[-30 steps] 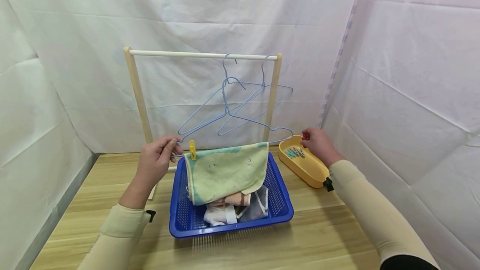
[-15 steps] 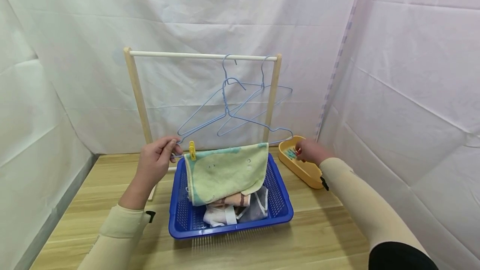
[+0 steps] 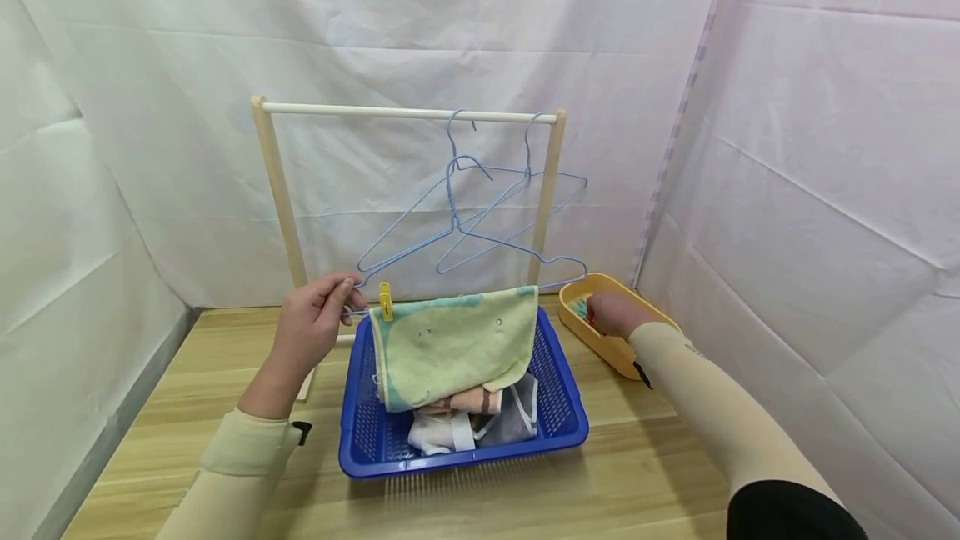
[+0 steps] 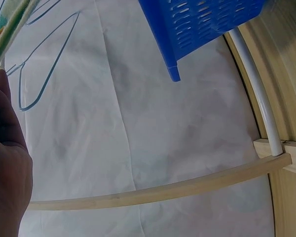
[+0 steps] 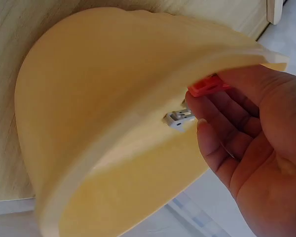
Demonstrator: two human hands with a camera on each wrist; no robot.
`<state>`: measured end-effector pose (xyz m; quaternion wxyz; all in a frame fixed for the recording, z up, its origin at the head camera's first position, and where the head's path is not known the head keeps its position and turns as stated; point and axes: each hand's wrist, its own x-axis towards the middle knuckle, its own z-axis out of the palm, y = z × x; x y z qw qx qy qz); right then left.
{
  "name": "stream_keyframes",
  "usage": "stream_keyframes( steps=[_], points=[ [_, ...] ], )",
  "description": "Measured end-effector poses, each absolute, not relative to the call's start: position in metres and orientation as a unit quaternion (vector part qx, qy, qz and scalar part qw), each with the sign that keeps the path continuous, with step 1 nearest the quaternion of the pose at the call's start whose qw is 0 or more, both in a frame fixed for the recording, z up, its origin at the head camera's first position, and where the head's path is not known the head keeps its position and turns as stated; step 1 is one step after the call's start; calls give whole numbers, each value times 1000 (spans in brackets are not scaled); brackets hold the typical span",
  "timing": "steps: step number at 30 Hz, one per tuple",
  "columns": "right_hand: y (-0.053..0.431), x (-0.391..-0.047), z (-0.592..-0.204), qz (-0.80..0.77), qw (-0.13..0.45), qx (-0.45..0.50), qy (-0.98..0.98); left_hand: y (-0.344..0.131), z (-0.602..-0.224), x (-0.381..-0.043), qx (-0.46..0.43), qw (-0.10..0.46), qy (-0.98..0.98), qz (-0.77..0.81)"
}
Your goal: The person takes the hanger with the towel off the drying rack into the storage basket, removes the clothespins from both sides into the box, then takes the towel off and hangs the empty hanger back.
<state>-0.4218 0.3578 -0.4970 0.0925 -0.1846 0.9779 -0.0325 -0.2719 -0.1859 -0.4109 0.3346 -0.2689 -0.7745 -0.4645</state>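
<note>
My left hand (image 3: 313,322) grips the lower left corner of a light blue wire hanger (image 3: 452,205). A pale green towel (image 3: 450,348) drapes over the hanger's bottom bar, and a yellow clothespin (image 3: 386,302) clips its left end. At the towel's right end no clip shows. My right hand (image 3: 617,313) is down inside the yellow tray (image 3: 630,370), pinching a red clothespin (image 5: 207,86) between thumb and fingers. A grey clothespin (image 5: 178,119) lies right by those fingertips. Teal clothespins (image 3: 580,307) show in the tray beside the hand, which hides part of the pile.
A blue basket (image 3: 465,467) with several folded cloths stands under the towel. Behind it rises a rack with a white rod (image 3: 352,110) and wooden posts. Two more blue hangers hang at the rod's right end. White cloth walls (image 3: 825,190) enclose the table.
My right hand has moved down and left, deeper into the yellow tray, with the red clothespin still in its fingers. My left hand, the hanger and the towel have stayed put.
</note>
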Motion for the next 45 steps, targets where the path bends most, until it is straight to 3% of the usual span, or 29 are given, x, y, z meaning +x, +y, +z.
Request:
stream_keyframes(
  steps=[11, 33, 38, 45],
  points=[
    [362, -426, -507, -46, 131, -162, 977, -184, -410, -273, -276, 343, -771, -460],
    [368, -432, -520, -30, 121, -165, 978, -183, -411, -272, -277, 342, -768, -465],
    [365, -428, -507, -64, 135, -152, 977, -184, -411, -273, -276, 340, -772, -461],
    [368, -429, -481, -141, 97, -147, 974, -185, -409, -274, -282, 343, -768, -461]
  ],
)
